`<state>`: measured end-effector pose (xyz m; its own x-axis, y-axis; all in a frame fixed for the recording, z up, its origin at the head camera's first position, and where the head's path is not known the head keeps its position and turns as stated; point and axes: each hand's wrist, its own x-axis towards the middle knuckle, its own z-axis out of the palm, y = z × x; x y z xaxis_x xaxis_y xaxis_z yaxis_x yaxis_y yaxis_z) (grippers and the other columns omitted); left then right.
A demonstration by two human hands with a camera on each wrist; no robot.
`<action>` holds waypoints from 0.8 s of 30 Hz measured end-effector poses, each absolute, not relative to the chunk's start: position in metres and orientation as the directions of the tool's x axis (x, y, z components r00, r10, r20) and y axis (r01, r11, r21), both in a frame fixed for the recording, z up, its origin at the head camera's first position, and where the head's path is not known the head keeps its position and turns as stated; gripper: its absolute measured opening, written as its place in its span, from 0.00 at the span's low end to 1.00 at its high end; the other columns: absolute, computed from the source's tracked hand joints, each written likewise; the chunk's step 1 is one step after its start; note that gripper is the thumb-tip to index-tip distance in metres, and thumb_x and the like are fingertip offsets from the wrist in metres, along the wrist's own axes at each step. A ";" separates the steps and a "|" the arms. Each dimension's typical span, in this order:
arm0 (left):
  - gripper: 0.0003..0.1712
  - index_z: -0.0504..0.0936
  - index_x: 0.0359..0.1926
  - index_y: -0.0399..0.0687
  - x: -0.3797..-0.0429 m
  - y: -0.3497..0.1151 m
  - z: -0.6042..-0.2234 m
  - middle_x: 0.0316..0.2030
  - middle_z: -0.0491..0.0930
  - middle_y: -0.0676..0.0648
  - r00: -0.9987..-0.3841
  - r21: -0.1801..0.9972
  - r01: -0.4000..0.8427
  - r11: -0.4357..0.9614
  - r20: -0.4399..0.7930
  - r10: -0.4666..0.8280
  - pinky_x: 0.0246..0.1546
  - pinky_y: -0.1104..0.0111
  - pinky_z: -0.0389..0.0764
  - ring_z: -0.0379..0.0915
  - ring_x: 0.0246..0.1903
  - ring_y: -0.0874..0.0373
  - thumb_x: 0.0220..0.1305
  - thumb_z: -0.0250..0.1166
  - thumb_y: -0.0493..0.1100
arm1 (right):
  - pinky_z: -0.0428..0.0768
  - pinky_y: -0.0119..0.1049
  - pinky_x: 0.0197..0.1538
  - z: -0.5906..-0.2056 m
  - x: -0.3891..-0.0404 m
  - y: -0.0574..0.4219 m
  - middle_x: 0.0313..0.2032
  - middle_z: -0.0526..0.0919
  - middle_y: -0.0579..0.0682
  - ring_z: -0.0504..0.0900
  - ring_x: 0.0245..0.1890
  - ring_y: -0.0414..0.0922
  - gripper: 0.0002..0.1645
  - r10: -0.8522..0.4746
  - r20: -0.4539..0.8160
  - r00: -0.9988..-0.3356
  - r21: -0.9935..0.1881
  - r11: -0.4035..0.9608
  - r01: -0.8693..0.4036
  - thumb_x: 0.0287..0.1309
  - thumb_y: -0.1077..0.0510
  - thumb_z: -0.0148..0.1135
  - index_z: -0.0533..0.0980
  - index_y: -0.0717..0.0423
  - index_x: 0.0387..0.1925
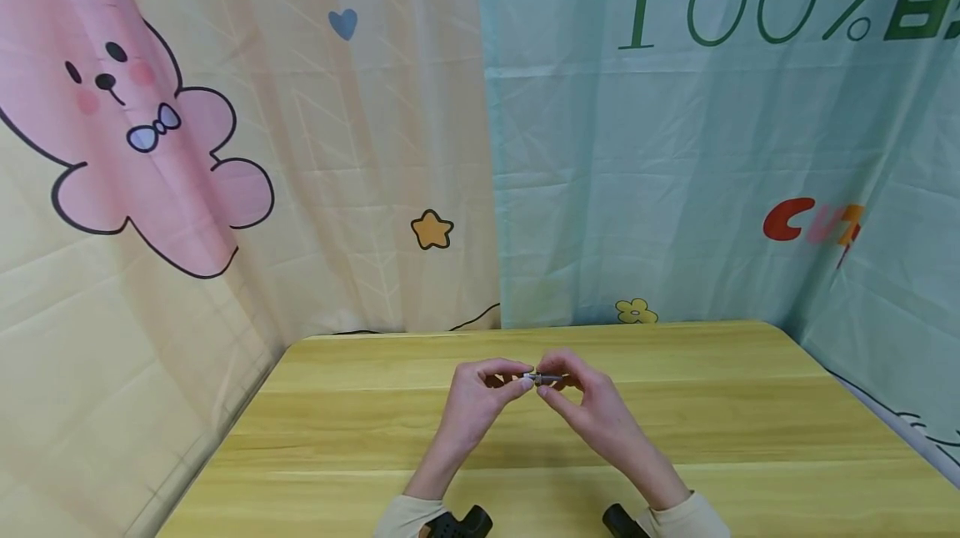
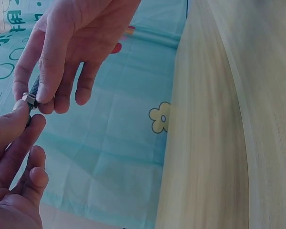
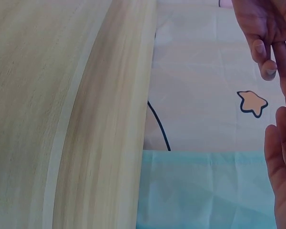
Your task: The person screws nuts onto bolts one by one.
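Note:
Above the middle of the table, both hands meet at a small metal bolt (image 1: 551,377). In the left wrist view its dark threaded shaft (image 2: 35,86) and a shiny hex nut (image 2: 29,98) show between the fingertips. My left hand (image 1: 474,396) pinches one end near the nut with thumb and forefinger. From the other side, the thumb and fingers of my right hand (image 1: 600,404) pinch the shaft. Fingers cover both ends of the bolt. The right wrist view cuts both hands off at its right edge and barely shows the bolt.
A wooden table (image 1: 337,463) lies under the hands. Behind it hang a cream curtain (image 1: 360,146) with a pink bear and a teal curtain (image 1: 600,171) with printed lettering. Dark wrist-worn devices (image 1: 465,523) show near the cuffs at the bottom.

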<state>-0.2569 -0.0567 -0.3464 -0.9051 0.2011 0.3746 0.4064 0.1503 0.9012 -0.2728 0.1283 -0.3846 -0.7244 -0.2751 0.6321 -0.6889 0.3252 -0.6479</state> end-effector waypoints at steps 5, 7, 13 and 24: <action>0.06 0.89 0.38 0.37 -0.257 -0.057 -0.347 0.28 0.81 0.41 -0.903 0.903 0.408 0.138 0.376 0.207 0.22 0.75 0.65 0.66 0.21 0.63 0.58 0.71 0.33 | 0.80 0.39 0.45 -0.388 -0.275 0.130 0.40 0.81 0.41 0.82 0.40 0.39 0.10 -0.262 0.615 -0.744 -0.665 0.335 -0.668 0.62 0.63 0.66 0.77 0.50 0.43; 0.06 0.89 0.38 0.37 -0.257 -0.057 -0.347 0.29 0.81 0.41 -0.902 0.903 0.408 0.133 0.377 0.210 0.22 0.75 0.65 0.66 0.21 0.62 0.58 0.71 0.33 | 0.80 0.39 0.45 -0.388 -0.274 0.130 0.39 0.82 0.41 0.82 0.40 0.39 0.07 -0.255 0.604 -0.755 -0.676 0.338 -0.655 0.63 0.59 0.65 0.77 0.48 0.43; 0.06 0.89 0.38 0.39 -0.257 -0.057 -0.348 0.30 0.83 0.44 -0.898 0.899 0.415 0.141 0.380 0.221 0.24 0.74 0.68 0.68 0.24 0.58 0.59 0.71 0.35 | 0.79 0.38 0.45 -0.388 -0.273 0.131 0.35 0.83 0.38 0.81 0.37 0.37 0.04 -0.204 0.581 -0.788 -0.683 0.404 -0.608 0.67 0.50 0.61 0.81 0.41 0.38; 0.07 0.88 0.39 0.36 -0.257 -0.057 -0.348 0.29 0.82 0.44 -0.899 0.899 0.416 0.137 0.384 0.209 0.23 0.75 0.66 0.67 0.22 0.63 0.58 0.71 0.33 | 0.79 0.41 0.45 -0.388 -0.274 0.130 0.46 0.82 0.41 0.79 0.46 0.42 0.15 -0.254 0.622 -0.741 -0.665 0.329 -0.670 0.63 0.56 0.67 0.78 0.47 0.51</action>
